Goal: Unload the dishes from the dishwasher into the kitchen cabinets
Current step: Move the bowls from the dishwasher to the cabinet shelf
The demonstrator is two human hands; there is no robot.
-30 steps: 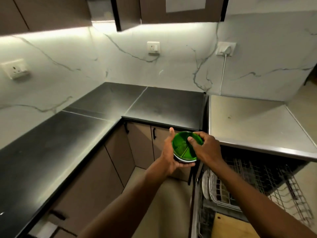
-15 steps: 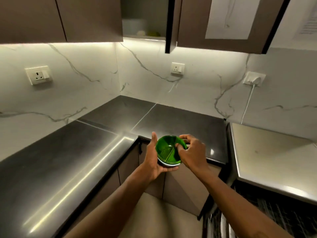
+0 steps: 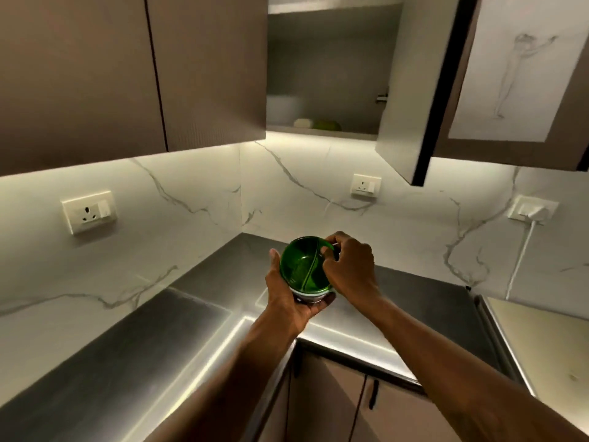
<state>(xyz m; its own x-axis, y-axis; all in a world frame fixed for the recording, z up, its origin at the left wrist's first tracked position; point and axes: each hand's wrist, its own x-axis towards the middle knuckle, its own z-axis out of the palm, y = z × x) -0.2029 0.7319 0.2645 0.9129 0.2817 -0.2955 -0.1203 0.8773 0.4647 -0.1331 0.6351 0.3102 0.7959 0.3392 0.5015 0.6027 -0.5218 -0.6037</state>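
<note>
Holding bowl (image 3: 304, 266) over the table (image 3: 159, 346) corner; open cabinet (image 3: 328, 74) is sitting well above, a bit right.
L hand (image 3: 287, 303) is cupping it from below-left, fingers curled under the base; R hand (image 3: 349, 271) is pinching the right rim, one finger hooked over it. Bowl mouth is tilting toward the cam. Shelf (image 3: 344, 133) is lying up & fwd, so prob. a lift next; R hand is nearer.

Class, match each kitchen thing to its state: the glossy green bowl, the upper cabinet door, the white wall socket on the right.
1 glossy green bowl
2 upper cabinet door
3 white wall socket on the right

a swung open
b cable plugged in
c held by left hand and right hand

Pairs: 1-c, 2-a, 3-b
</note>
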